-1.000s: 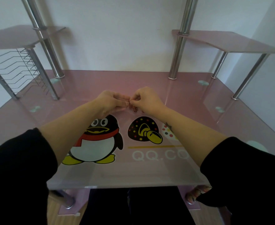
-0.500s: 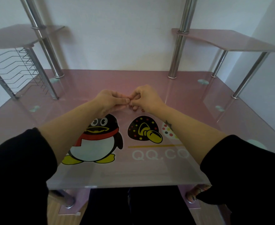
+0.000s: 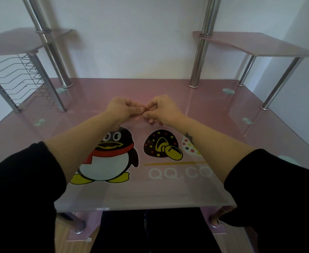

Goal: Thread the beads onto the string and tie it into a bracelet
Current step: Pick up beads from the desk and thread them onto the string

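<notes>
Head view: left hand [image 3: 121, 108] and right hand [image 3: 164, 109] are held fingertip to fingertip above the middle of the pink glass desk top [image 3: 214, 114]. They are placed just beyond the printed black-and-white penguin with red scarf [image 3: 111, 157] and the printed dark spotted mushroom [image 3: 159, 145].

Both hands are seen narrow, fingers curled, thumb set against forefinger. A strand of small reddish beads [image 3: 151, 121] is pinched where the fingertips meet. A few beads are seen hanging just under the right hand; whether the glass is touched cannot be told. The string itself is too thin to be made out.

Black sleeves [image 3: 22, 189] are seen ending at mid-forearm on both arms. A wire rack [image 3: 20, 79] is mounted far left under a pink glass shelf [image 3: 13, 41]. A second pink shelf [image 3: 259, 46] is carried far right on chrome posts [image 3: 199, 57].
</notes>
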The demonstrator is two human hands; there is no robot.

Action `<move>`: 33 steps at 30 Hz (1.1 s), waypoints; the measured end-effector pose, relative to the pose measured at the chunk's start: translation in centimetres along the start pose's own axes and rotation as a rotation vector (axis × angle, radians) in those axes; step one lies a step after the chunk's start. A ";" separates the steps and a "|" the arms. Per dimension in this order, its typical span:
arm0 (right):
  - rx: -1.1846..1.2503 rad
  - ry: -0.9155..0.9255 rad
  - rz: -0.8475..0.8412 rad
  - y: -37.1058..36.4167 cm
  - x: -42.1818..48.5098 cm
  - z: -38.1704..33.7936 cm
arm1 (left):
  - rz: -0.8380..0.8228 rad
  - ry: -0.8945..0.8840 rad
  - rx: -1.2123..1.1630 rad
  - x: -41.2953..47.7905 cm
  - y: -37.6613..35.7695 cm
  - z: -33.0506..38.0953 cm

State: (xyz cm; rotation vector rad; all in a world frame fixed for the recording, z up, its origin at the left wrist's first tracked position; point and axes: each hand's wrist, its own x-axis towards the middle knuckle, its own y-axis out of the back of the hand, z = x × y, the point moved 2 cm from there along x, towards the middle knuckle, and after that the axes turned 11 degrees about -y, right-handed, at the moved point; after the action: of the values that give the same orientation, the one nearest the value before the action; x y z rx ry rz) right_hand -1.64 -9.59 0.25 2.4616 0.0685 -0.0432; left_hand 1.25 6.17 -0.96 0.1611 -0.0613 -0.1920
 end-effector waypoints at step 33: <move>0.524 -0.147 -0.215 1.9 1.3 -0.6 | 0.065 -0.202 0.002 -0.1 -0.2 3.7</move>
State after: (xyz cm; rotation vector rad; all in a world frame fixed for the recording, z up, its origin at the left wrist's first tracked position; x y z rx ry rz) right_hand -0.24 -10.61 1.87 2.9518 0.2902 -0.3785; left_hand 0.81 5.44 2.64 0.1415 -0.2678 -0.1427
